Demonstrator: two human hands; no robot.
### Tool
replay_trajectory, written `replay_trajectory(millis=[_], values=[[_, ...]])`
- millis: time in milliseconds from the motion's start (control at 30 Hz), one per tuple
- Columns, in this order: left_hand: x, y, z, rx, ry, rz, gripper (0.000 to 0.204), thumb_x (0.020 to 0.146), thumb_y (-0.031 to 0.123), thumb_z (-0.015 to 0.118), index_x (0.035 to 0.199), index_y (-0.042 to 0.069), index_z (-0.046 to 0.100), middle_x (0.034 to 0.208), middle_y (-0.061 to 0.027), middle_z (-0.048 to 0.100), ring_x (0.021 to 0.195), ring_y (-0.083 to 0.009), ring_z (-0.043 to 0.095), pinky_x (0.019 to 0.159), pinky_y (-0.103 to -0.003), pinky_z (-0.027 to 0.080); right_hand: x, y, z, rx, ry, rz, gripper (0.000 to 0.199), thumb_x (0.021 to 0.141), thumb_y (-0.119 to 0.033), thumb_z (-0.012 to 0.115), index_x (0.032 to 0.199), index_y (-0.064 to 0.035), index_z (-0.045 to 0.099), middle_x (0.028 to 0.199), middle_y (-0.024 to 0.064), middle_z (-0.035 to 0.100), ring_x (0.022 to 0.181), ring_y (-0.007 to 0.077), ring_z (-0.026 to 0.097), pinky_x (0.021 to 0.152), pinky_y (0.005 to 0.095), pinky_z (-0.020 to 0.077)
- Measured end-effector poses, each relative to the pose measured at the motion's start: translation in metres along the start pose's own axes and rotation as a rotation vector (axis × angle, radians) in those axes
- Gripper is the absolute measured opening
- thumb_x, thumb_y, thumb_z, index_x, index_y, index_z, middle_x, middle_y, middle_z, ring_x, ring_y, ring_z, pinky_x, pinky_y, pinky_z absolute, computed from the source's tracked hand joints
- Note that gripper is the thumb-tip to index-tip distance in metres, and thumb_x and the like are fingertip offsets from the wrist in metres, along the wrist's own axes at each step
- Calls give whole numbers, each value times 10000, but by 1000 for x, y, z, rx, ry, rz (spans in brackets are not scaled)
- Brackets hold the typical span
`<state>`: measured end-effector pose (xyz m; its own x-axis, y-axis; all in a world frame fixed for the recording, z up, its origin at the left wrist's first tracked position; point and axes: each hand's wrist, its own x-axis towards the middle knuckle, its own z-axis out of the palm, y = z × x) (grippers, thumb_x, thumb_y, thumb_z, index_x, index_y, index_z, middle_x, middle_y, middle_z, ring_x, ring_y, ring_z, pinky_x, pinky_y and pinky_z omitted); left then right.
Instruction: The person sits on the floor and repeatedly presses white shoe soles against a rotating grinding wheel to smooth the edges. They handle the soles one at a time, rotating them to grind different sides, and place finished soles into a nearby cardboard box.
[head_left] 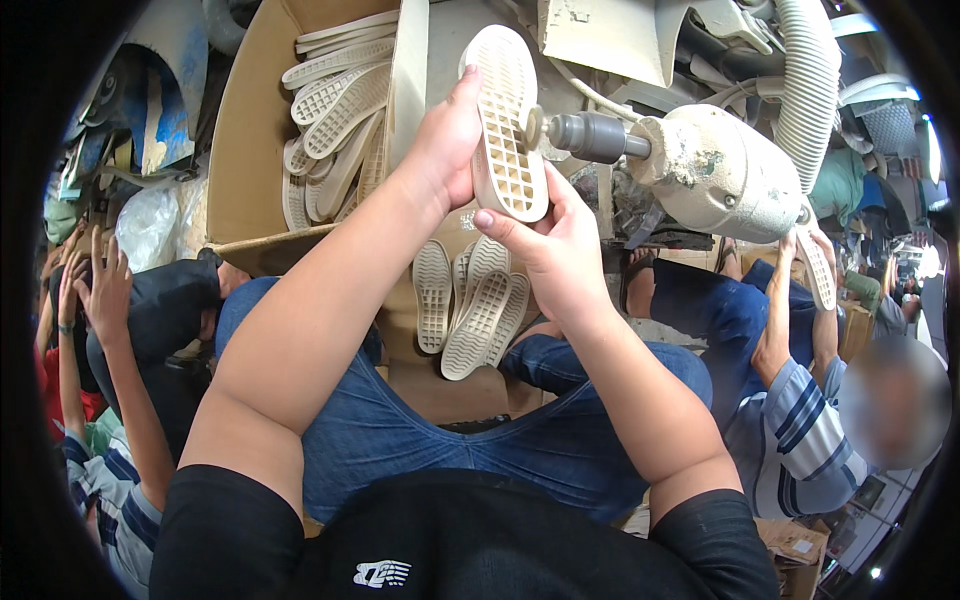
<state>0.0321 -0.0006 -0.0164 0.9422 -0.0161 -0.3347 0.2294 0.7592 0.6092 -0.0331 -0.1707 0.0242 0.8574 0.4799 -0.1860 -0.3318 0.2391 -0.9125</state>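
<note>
A cream shoe sole (pixel 503 100) with a grid of square hollows is held upright between my two hands. My left hand (pixel 452 130) grips its left edge, thumb lying along the rim. Lower down, my right hand (pixel 555 235) holds the heel end, with the thumb on the near edge and fingers behind. The small round grinding head (pixel 536 128) of a dusty motor (pixel 722 170) is at the sole's right side, touching or very near it; I cannot tell which. Its grey spindle (pixel 590 136) points left toward the sole.
Many soles (pixel 345 110) fill a cardboard box (pixel 245 150) at the back left. Several more soles (pixel 480 310) lie below my hands, between my knees. A ribbed hose (pixel 808 80) rises behind the motor. Co-workers sit on both sides; the one at right holds a sole (pixel 818 270).
</note>
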Motion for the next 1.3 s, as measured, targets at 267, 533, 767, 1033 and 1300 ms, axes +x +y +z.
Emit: replay_trajectory(millis=[267, 533, 767, 1033, 1300], values=[[17, 10, -1, 78, 28, 88, 670, 1196, 545, 337, 1577, 9, 467, 1321, -299, 707, 1175, -384, 734, 970, -535, 651, 23, 8, -6, 22, 54, -17, 525, 926, 0, 862, 1397, 36, 633, 1246, 76, 744, 1100, 116, 703, 976, 286, 568], [26, 18, -1, 45, 74, 256, 513, 1189, 386, 473, 1533, 4, 465, 1286, -308, 715, 1106, -369, 752, 904, -529, 675, 39, 19, -13, 88, 108, 35, 500, 932, -60, 879, 1364, 39, 648, 1177, 67, 738, 1017, 113, 698, 926, 279, 570], [23, 23, 6, 33, 87, 421, 500, 1147, 256, 527, 1549, -28, 439, 1355, -308, 693, 1208, -362, 717, 1015, -507, 626, 50, 23, -21, 143, 43, 14, 519, 945, -70, 869, 1394, 47, 636, 1217, 85, 729, 1052, 128, 697, 955, 295, 581], [-4, 36, 9, -50, 70, 446, 587, 1076, 143, 580, 1603, -23, 384, 1457, -259, 635, 1346, -325, 621, 1199, -490, 489, 51, 25, -25, 289, -10, 38, 451, 972, -54, 830, 1370, 52, 646, 1251, 95, 740, 1082, 138, 702, 992, 304, 591], [-54, 39, 25, 34, -12, 549, 639, 1025, -6, 625, 1616, -34, 384, 1536, -205, 565, 1388, -274, 578, 1243, -473, 419, 49, 33, -38, 455, -172, 13, 448, 1024, -91, 779, 1428, 19, 618, 1328, 74, 712, 1125, 120, 665, 1052, 306, 546]])
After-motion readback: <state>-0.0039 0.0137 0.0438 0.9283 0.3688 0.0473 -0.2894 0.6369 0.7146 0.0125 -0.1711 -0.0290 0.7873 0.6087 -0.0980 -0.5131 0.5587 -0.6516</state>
